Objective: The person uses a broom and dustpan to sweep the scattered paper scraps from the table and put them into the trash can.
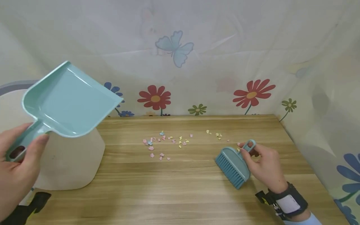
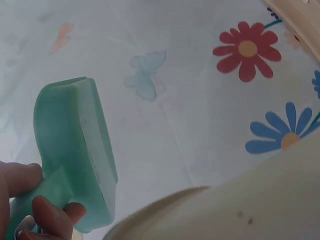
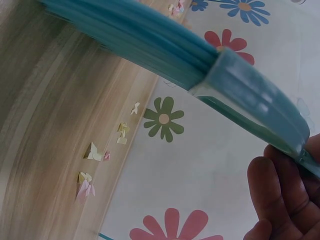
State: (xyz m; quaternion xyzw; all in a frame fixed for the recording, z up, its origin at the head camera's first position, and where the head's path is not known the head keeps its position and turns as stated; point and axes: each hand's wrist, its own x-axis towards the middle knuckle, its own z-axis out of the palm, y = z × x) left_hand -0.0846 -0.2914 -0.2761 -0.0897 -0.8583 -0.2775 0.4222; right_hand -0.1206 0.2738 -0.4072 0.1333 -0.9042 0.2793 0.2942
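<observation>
The brush is over the right side of the bench, my right fingers pinching its handle; left fingers curl round the dustpan handle. I'd sweep the paper scraps with low, gentle strokes.

Left hand has a pale aqua dustpan, right hand a duskier teal brush, and the tiny scraps between them look pink, yellow, maybe blue.
</observation>
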